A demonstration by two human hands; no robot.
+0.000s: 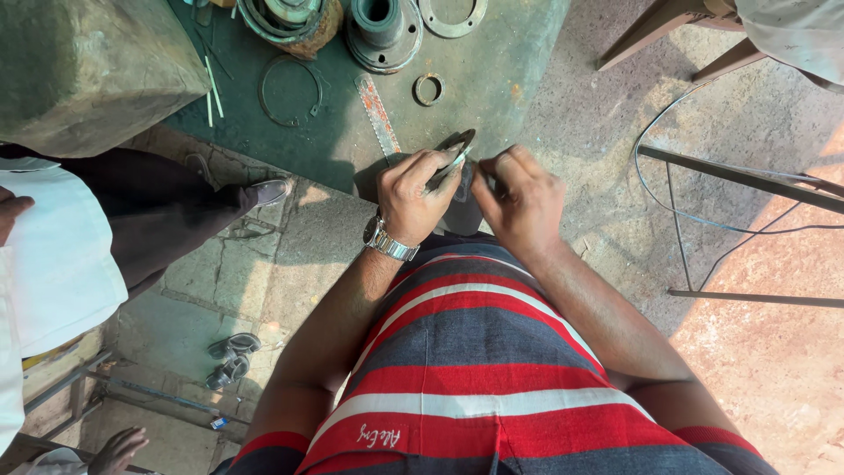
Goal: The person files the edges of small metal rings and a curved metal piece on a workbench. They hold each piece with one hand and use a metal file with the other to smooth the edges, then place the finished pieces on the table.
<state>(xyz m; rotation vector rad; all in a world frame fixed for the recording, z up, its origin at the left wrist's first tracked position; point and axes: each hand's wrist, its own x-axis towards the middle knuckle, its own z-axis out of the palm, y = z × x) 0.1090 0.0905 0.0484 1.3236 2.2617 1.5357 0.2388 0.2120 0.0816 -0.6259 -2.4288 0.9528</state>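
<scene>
Both hands meet over the near edge of a green mat [492,79]: the left hand [413,195] grips a flat metal ring [454,149], the right hand [520,200] touching it. A ruler [378,116] lies just beyond.

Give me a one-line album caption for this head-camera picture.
Both hands, left hand and right hand, grip a flat metal ring above a green workbench.

Both hands meet out front

Left hand [415,195] and right hand [520,200] curl close together, fingers pinched in a closed grip, forearms angled inward.
</scene>
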